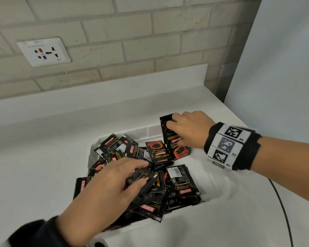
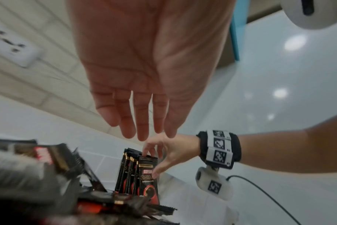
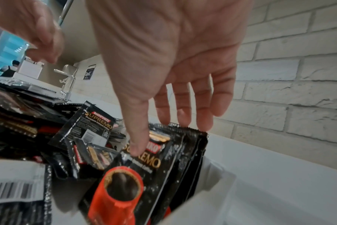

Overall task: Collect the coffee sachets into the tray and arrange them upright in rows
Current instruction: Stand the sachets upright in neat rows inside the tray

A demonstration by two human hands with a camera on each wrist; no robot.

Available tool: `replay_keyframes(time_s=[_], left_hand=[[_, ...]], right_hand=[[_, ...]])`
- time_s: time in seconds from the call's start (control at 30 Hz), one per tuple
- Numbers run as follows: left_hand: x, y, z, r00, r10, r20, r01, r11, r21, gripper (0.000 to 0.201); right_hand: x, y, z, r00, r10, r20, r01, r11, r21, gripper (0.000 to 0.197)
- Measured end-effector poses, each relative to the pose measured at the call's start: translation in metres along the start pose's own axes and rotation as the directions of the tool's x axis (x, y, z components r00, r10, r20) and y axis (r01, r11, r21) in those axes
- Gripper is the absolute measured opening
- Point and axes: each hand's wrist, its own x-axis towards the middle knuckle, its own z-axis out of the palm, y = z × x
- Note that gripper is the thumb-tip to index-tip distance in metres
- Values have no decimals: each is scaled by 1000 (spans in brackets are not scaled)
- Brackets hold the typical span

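A white tray [image 1: 150,130] sits on the white counter, filled with a loose pile of black Kopiko coffee sachets [image 1: 182,182] lying flat and crossed. At the tray's back right corner several sachets stand upright in a stack [image 1: 168,139] [image 2: 144,179] [image 3: 164,164]. My right hand [image 1: 175,131] [image 2: 152,162] [image 3: 160,137] pinches this stack, thumb on the front sachet and fingers behind the top edges. My left hand [image 1: 143,173] [image 2: 142,129] reaches over the middle of the pile with straight fingers and holds nothing.
A brick wall with a socket plate [image 1: 43,52] rises behind the counter's raised back ledge. A white panel [image 1: 284,68] stands at the right. A black cable [image 1: 282,211] runs down the counter to the right of the tray.
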Motion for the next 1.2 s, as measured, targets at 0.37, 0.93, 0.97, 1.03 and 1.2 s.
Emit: replay_keyframes(time_s=[0.37,0.93,0.97,1.03,1.2], left_hand=[[85,5,26,934,-59,353,-69,938,339,57],[113,-12,60,907,-255,335,-1,795,606,77],[114,-12,59,905,-264,333,6,791,612,76],[115,-11,58,904,-276,325,11,777,630,73],[113,-5,60,916,-261,304,-9,745,667,49]], right_hand=[[-59,-20,-12,926,-220,307,58,886,460,34],[-74,-42,5,825,-408,391,134,814,566,57],[-73,-42,6,824,-411,390,134,810,570,56],[-73,-42,5,822,-416,388,137,807,575,55],[-74,-41,5,823,-413,391,129,805,579,56]])
